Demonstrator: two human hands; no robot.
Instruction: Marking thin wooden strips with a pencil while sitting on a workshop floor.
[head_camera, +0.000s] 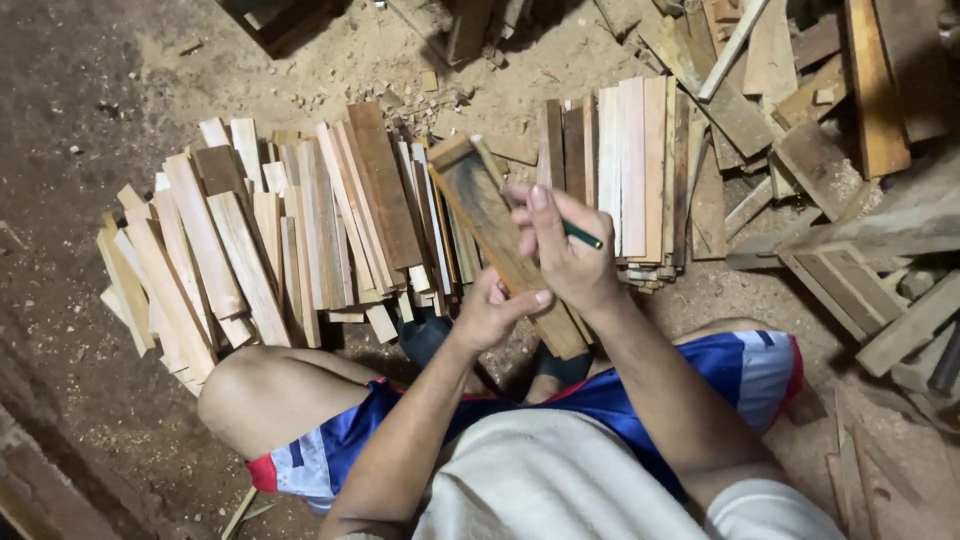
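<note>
Sawdust covers the dirt floor (90, 330) where you sit, knees spread in blue shorts (700, 385). Your left hand (492, 312) grips the near end of a wooden slat (490, 225), thumb pressed across its face. The slat runs from 5 o'clock up toward 11 o'clock, its dark face toward you. Your right hand (562, 250) rests on the slat's middle, closed round a green pencil (582, 236) whose tip points toward 4 o'clock. At 9 o'clock lies a fanned pile of slats (250, 240); at 1 o'clock a neater stack of boards (630, 170); loose offcuts (830, 200) lie at 3 o'clock.
</note>
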